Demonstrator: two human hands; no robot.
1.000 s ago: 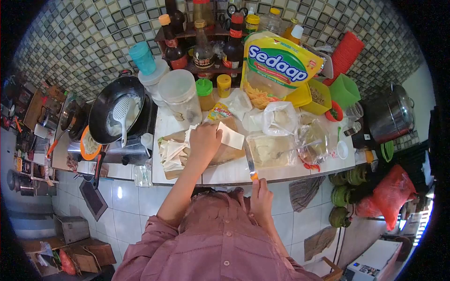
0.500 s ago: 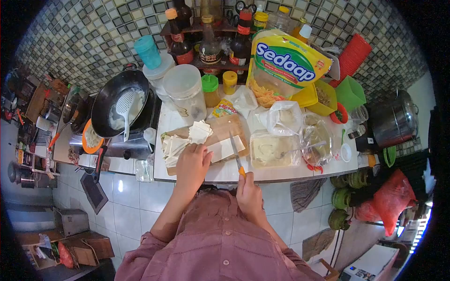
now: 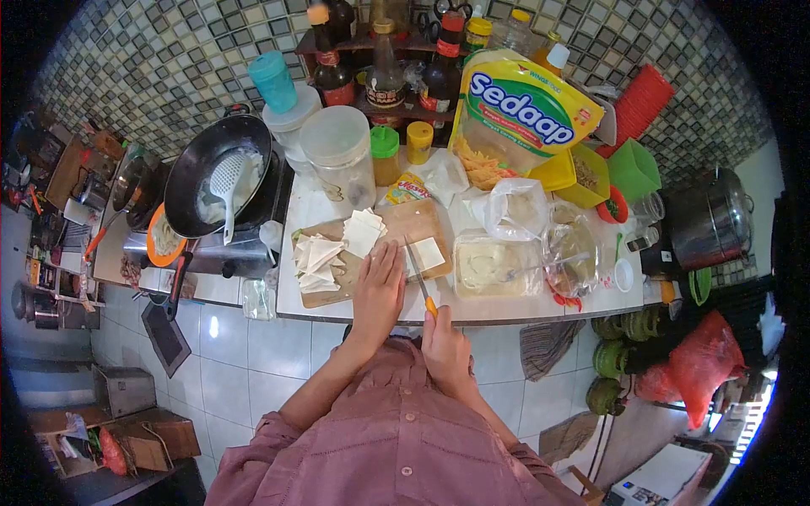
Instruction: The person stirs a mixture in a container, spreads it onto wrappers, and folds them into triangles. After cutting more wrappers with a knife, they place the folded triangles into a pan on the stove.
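Note:
My right hand [image 3: 445, 344] is closed round the orange handle of a knife [image 3: 419, 274], whose blade lies over the wooden cutting board [image 3: 401, 221]. My left hand [image 3: 378, 291] lies flat with its fingers stretched out on the board, over a pale strip that it mostly covers. Right of the blade sits a small white square piece [image 3: 424, 254]. Several cut white pieces [image 3: 364, 231] are stacked above my left hand, and a larger fanned pile [image 3: 318, 263] rests at the board's left side.
A black pan [image 3: 218, 177] with a white slotted spatula stands on the stove at left. Right of the board are a tub of pale dough [image 3: 496, 265] and a plastic bag [image 3: 515, 209]. Tall jars [image 3: 336, 152] and a Sedaap bag [image 3: 523, 110] stand behind.
My left hand has moved right and flattened onto the strip. The knife has shifted slightly left, and a shorter white piece now lies right of its blade. The view has shifted slightly.

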